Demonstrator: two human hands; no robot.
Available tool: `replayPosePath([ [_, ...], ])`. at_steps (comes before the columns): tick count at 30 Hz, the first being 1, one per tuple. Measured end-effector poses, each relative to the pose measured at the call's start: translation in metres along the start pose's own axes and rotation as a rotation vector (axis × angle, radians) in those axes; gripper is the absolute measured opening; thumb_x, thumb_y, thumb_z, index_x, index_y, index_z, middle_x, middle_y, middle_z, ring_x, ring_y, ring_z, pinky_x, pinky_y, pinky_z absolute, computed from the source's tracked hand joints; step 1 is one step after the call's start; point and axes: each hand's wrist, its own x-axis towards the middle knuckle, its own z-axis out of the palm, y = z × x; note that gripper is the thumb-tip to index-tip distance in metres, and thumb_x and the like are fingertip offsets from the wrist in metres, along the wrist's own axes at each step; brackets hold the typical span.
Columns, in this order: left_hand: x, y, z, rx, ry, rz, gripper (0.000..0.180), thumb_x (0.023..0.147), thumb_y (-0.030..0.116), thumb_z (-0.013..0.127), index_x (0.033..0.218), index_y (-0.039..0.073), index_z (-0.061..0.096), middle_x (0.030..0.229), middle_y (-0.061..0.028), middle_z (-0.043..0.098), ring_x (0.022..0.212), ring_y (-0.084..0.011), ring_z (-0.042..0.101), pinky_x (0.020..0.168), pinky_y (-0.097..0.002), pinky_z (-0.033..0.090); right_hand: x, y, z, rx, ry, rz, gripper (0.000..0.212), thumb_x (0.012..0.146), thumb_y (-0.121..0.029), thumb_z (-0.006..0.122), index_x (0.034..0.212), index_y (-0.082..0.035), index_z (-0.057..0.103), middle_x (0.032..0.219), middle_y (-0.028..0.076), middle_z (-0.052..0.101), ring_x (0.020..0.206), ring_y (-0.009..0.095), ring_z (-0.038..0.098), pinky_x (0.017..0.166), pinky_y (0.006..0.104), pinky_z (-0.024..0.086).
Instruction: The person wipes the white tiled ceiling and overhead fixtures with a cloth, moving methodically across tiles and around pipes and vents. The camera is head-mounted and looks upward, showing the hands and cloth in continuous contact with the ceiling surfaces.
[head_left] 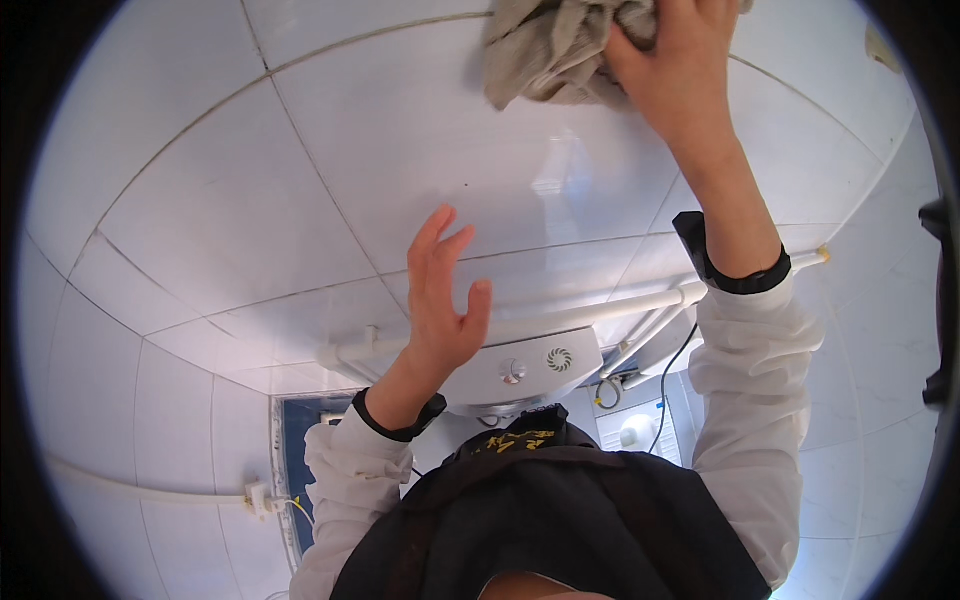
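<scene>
Cloth (555,55), grey and crumpled, lies bunched at twelve o'clock on a white tiled wall (420,110), gripped by the right hand (685,75) toward one. The left hand (440,315), loosely spread and empty, hangs near centre. From where I stand, a loosened grip could drop the cloth; a careless dip could knock the left hand on the pipe (640,303) below. Toward six, a white box (535,374) hides any contents.
</scene>
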Motion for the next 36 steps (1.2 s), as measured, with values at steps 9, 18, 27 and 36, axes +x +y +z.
replayPosePath([
  [9, 0.009, 0.007, 0.029, 0.011, 0.033, -0.027, 0.041, 0.086, 0.012, 0.054, 0.123, -0.005, 0.046, 0.136, -0.0253, 0.037, 0.122, -0.0386, 0.04, 0.101, -0.0455, 0.034, -0.148, -0.024, -0.017, 0.135, -0.339, -0.279, 0.06, 0.059, -0.018, 0.069, 0.115, -0.039, 0.063, 0.133, 0.005, 0.049, 0.11, 0.031, 0.049, 0.086, 0.0468, 0.037],
  [18, 0.042, 0.023, 0.057, 0.022, 0.004, 0.081, 0.042, 0.083, 0.007, 0.056, 0.122, -0.005, 0.046, 0.136, -0.0256, 0.036, 0.12, -0.0392, 0.041, 0.1, -0.0453, 0.034, -0.072, 0.046, -0.041, -0.008, -0.167, 0.057, 0.065, 0.064, -0.013, 0.069, 0.126, -0.025, 0.055, 0.143, 0.013, 0.033, 0.113, 0.035, 0.04, 0.09, 0.0455, 0.035],
  [27, 0.093, 0.038, 0.09, 0.005, 0.1, 0.184, 0.051, 0.079, 0.006, 0.058, 0.126, -0.005, 0.041, 0.137, -0.0266, 0.034, 0.12, -0.0409, 0.039, 0.101, -0.0465, 0.033, -0.119, 0.062, -0.044, 0.014, -0.146, -0.082, 0.066, 0.049, -0.02, 0.073, 0.114, -0.032, 0.064, 0.136, 0.011, 0.044, 0.107, 0.036, 0.047, 0.088, 0.0508, 0.037],
  [36, 0.118, 0.059, 0.116, 0.089, -0.009, 0.306, 0.056, 0.076, 0.008, 0.061, 0.127, -0.004, 0.041, 0.135, -0.0249, 0.038, 0.117, -0.0403, 0.041, 0.099, -0.0468, 0.034, -0.131, 0.101, -0.073, 0.095, -0.226, 0.008, 0.063, 0.055, -0.013, 0.073, 0.114, -0.033, 0.063, 0.138, 0.009, 0.041, 0.105, 0.033, 0.046, 0.087, 0.0475, 0.037],
])
